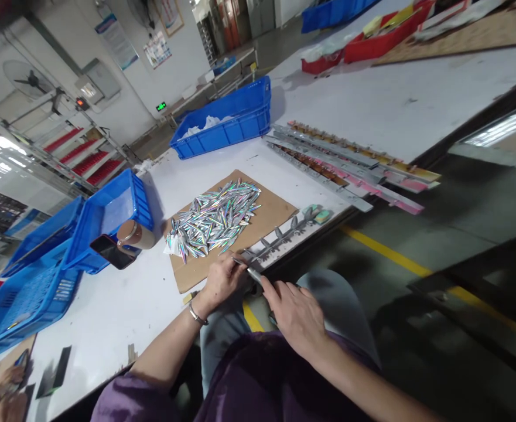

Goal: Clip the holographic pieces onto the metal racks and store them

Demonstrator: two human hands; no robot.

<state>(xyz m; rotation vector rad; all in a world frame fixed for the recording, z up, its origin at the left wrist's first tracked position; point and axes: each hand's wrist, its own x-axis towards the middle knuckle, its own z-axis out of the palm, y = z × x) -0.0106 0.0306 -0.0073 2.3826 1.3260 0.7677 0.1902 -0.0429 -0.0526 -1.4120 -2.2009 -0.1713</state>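
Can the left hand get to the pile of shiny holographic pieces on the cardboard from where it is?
Probably yes: the left hand rests at the cardboard's near edge, and nothing stands between it and the pile.

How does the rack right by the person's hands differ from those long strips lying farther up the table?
The rack by the hands is short, grey and holds a few spaced leaf-shaped pieces; the long strips are far longer, stacked together, with pink and orange showing. The left hand and right hand touch the rack's near end; the strips lie untouched. Both rest near the table edge.

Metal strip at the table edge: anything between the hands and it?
No. Both the left hand and right hand are already on the near end of the metal strip; nothing visible blocks them.
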